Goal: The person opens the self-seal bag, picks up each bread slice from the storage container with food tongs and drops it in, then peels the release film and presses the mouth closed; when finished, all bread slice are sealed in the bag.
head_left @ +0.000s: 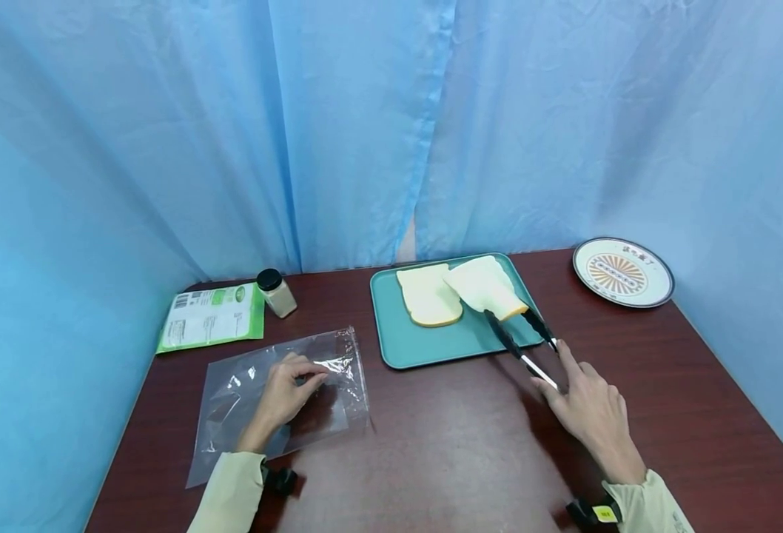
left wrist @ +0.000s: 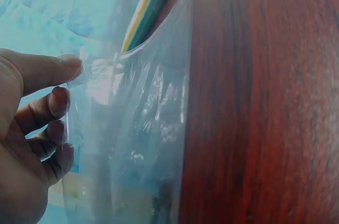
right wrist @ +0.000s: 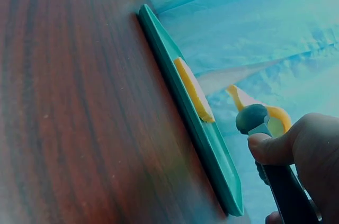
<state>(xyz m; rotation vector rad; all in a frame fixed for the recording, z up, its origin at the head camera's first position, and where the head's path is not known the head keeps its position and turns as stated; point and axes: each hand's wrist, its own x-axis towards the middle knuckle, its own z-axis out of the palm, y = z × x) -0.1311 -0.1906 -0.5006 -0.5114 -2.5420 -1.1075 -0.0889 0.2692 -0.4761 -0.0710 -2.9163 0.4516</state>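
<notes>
My left hand (head_left: 283, 396) pinches the upper layer of a clear plastic bag (head_left: 228, 414) lying at the left of the table. In the left wrist view, thumb and fingertips meet at the edge of the bag (left wrist: 143, 123), whose mouth gapes a little. My right hand (head_left: 591, 411) holds black-tipped metal tongs (head_left: 506, 339). Between the tong tips is a bread slice (head_left: 481, 285), raised and tilted over the green tray (head_left: 431, 354). Another bread slice (head_left: 430, 297) lies flat on that tray. The right wrist view shows the thumb on the tongs (right wrist: 286, 192).
A green and white packet (head_left: 208, 318) lies at the back left, next to a small black-lidded jar (head_left: 277, 294). At the back right stands a patterned plate (head_left: 621, 272). Blue curtains (head_left: 365, 148) hang close behind the table.
</notes>
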